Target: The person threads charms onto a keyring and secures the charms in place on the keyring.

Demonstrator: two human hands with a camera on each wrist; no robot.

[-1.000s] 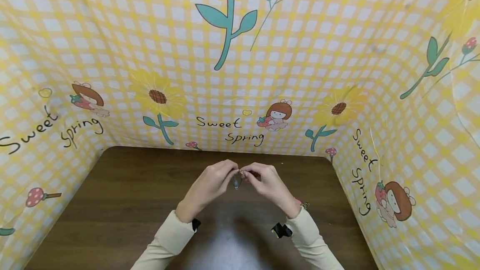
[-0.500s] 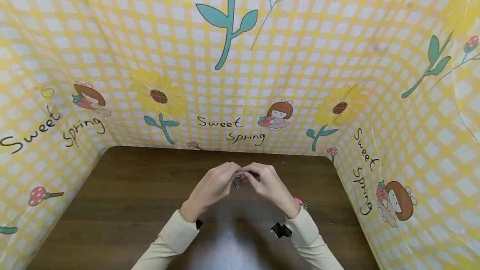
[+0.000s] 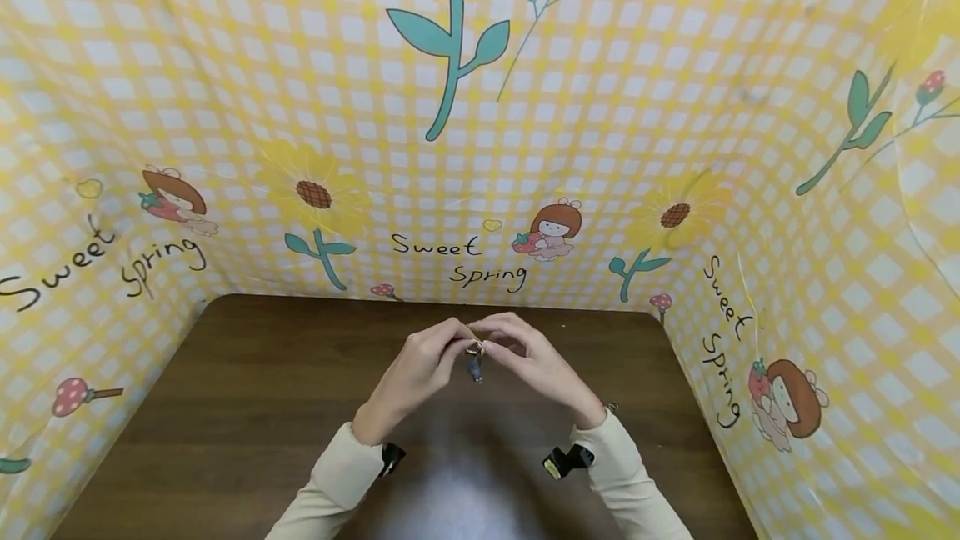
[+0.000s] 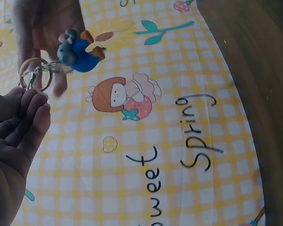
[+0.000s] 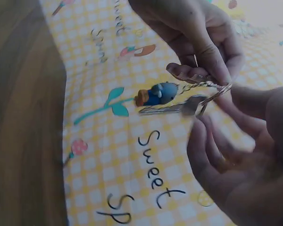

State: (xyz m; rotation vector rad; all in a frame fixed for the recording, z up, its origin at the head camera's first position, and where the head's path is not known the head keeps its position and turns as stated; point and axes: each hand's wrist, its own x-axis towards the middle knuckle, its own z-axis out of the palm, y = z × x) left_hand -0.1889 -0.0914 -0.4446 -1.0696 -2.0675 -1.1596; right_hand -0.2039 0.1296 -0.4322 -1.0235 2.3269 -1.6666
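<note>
A metal key ring (image 4: 49, 75) is held up between both hands above the table. From it hang a small blue and grey mouse charm (image 4: 82, 54) with orange feet, on a short chain, and a silver key (image 5: 165, 111). My left hand (image 3: 414, 375) pinches the ring between thumb and fingertips. My right hand (image 3: 542, 369) meets the ring from the other side, its thumb tip at the ring and its fingers bent close by. In the right wrist view the key lies beside the charm, its head close to my right fingertips (image 5: 198, 134).
A dark wooden table (image 3: 247, 407) lies below, enclosed by a yellow checked cloth (image 3: 525, 148) on the back and sides. A small metallic item (image 3: 612, 408) shows beside my right wrist, mostly hidden. Black wrist cameras (image 3: 568, 462) sit under both cuffs.
My right hand has shifted slightly, its fingers now straighter and higher over the ring. The charm shows more fully below the hands, and the pink thing by my right wrist is now hidden.
</note>
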